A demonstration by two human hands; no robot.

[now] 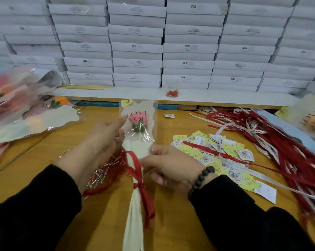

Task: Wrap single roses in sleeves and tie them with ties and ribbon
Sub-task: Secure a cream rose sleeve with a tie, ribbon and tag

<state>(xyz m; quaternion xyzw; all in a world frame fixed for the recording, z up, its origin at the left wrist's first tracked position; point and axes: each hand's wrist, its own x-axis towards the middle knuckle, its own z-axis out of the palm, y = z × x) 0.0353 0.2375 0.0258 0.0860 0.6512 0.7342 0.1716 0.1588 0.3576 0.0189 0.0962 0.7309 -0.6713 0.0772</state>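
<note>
Currently we hold wrapped rose (pixel 138 120) in cream sleeve (pixel 136 153) upright over worktop (pixel 44 153). Our left hand (pixel 102 140), fingers straight, supports sleeve's left edge; our right hand (pixel 169 165) pinches sleeve's right edge. Red ribbon (pixel 140 176) tied around sleeve neck. Loose ribbons (pixel 272 142) and tags (pixel 216 151) lie to right.

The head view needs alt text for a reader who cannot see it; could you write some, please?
Two hands, left hand and right hand, hold a sleeved pink rose tied with red ribbon over a wooden table, white boxes stacked behind.
</note>
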